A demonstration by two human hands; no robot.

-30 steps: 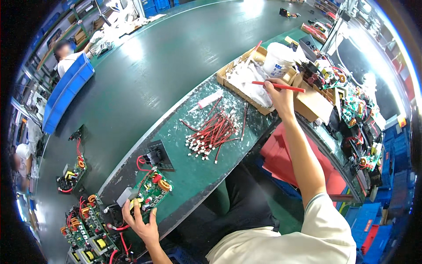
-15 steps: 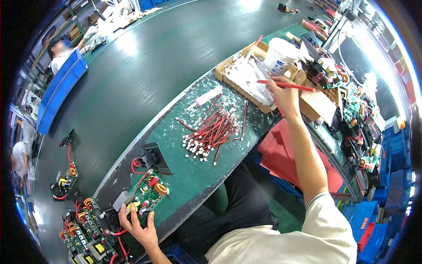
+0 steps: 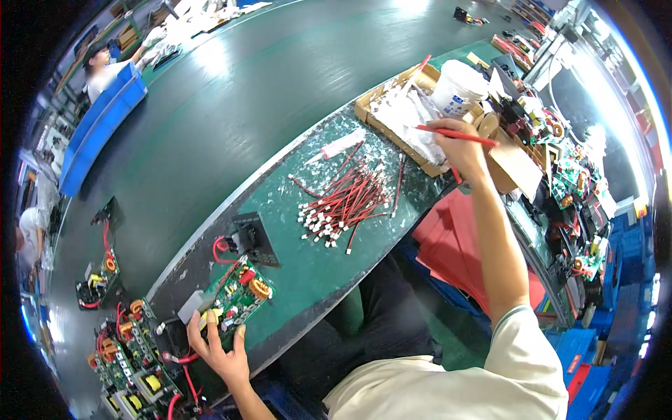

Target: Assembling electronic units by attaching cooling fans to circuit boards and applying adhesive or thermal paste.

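My left hand (image 3: 222,353) grips the near edge of a green circuit board (image 3: 241,297), its thumb and fingers on either side of a corner. A copper coil, yellow parts and a grey block sit on that board. A red wire runs from the board to a black plate (image 3: 255,238) with a dark part on it. My right hand (image 3: 458,147) is closed around a slim red stick tool (image 3: 469,136). Its far end points over a cardboard tray (image 3: 399,143) smeared with white paste; the tip is hard to make out.
Several red wires with white connectors (image 3: 350,203) lie piled mid-table beside a white tube (image 3: 343,143). A white tub (image 3: 458,87) stands at the tray. More circuit boards (image 3: 136,364) crowd the lower left. Red sheets (image 3: 462,245) lie right of my legs. A blue bin (image 3: 101,129) stands far left, near another person.
The whole view has shifted slightly. The red stick tilts a little differently over the tray in my right hand. My left hand stays on the circuit board.
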